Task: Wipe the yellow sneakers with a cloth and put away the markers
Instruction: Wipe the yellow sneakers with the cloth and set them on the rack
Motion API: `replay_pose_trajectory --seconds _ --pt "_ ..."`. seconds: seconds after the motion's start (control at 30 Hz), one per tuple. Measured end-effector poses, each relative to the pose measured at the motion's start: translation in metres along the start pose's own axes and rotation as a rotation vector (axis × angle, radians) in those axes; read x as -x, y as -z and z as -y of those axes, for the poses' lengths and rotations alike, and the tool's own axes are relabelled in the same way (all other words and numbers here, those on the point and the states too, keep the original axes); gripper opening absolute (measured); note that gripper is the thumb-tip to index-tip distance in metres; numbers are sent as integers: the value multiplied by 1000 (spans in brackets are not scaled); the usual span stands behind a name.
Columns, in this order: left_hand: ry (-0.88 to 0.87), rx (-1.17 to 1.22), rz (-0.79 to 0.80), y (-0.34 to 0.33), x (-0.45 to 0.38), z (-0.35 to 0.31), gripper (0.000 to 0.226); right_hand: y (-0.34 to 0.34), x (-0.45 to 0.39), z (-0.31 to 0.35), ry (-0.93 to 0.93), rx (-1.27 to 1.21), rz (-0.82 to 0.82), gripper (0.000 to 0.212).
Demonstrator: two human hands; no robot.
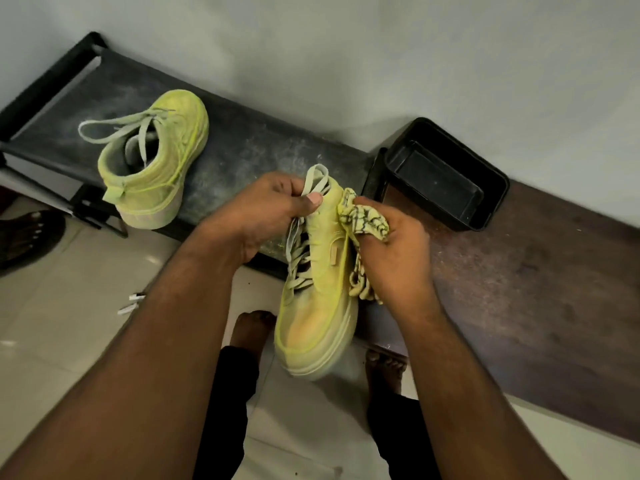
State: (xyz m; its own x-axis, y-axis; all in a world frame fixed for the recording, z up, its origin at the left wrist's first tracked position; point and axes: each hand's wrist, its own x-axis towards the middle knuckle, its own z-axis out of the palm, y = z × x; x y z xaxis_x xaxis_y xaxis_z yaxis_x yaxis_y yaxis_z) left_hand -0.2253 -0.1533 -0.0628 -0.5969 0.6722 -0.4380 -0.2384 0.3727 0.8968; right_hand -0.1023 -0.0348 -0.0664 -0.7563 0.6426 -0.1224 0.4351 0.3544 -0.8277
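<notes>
My left hand (263, 216) grips the collar and laces of a yellow sneaker (315, 317), held in the air with its toe pointing down toward me. My right hand (394, 254) holds a bunched yellow cloth with black lines (363, 220) pressed against the sneaker's right side near the heel. The second yellow sneaker (156, 161) stands on a dark low rack (263, 140) to the left, laces loose. Two white markers (131, 303) lie on the tiled floor, left of my left forearm.
A black rectangular tray (450, 174) sits against the wall on a brown ledge (540, 278), right of the rack. My bare feet stand on the tiles below the sneaker. Another person's foot (27, 233) shows at the left edge.
</notes>
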Motion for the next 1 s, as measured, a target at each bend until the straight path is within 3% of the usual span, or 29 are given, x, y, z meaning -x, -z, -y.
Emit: replay_pose_trajectory --seconds 0.07,0.17,0.27,0.37,0.43,0.57,0.6,0.73,0.9,1.0 --pt "-13 41 -8 2 -1 1 32 4 11 -4 74 -39 29 44" --pt "-34 96 -52 7 -2 0 44 5 28 -1 370 -101 115 44" --pt "-43 120 -41 10 -1 0 35 3 20 -10 629 97 164 46" --pt "7 105 -46 11 -1 3 28 3 5 -25 450 326 -18 56" --pt "35 132 -64 11 -2 4 35 -1 7 -23 372 322 -80 59" --pt "82 183 -121 11 -3 3 25 -16 18 -11 730 286 59 44" --pt "90 190 -124 12 -3 4 24 -16 14 -14 751 315 55 41" --pt "101 170 -133 14 -4 6 27 -7 1 -28 455 359 -104 62" --pt "109 155 -96 11 -4 2 32 -22 16 -14 777 320 36 46" --pt "118 176 -97 9 -4 2 31 -13 1 -28 516 325 -105 54"
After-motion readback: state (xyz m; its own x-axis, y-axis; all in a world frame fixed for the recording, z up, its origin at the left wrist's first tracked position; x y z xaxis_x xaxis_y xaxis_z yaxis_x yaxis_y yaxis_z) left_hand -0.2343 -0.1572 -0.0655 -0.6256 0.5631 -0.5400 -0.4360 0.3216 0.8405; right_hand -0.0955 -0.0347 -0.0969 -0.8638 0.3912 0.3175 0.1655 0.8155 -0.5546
